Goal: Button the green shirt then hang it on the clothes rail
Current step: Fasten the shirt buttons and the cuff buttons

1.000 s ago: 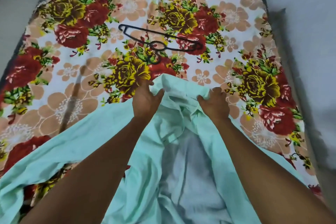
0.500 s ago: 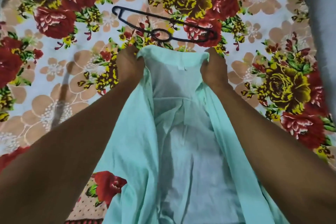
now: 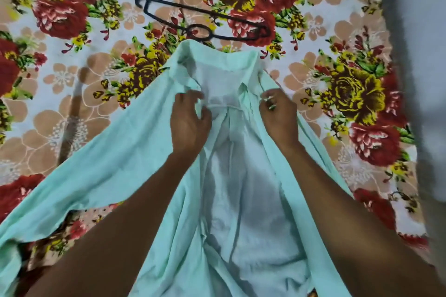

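The light green shirt [image 3: 115, 166] lies spread on the floral bed sheet, front open, collar pointing away from me and its pale inside showing. My left hand [image 3: 189, 120] rests on the left front edge just below the collar, fingers curled into the cloth. My right hand [image 3: 280, 118] pinches the right front edge at the same height. A black plastic hanger [image 3: 205, 23] lies flat on the sheet just beyond the collar, touched by neither hand. No clothes rail is in view.
The floral sheet [image 3: 60, 94] covers the bed all around the shirt. A grey wall or floor strip [image 3: 420, 55] runs along the bed's right edge. The shirt's left sleeve stretches toward the lower left corner.
Both hands slid from the collar corners down to the front edges just below it. The collar now lies flat on the sheet, and the view has moved closer.
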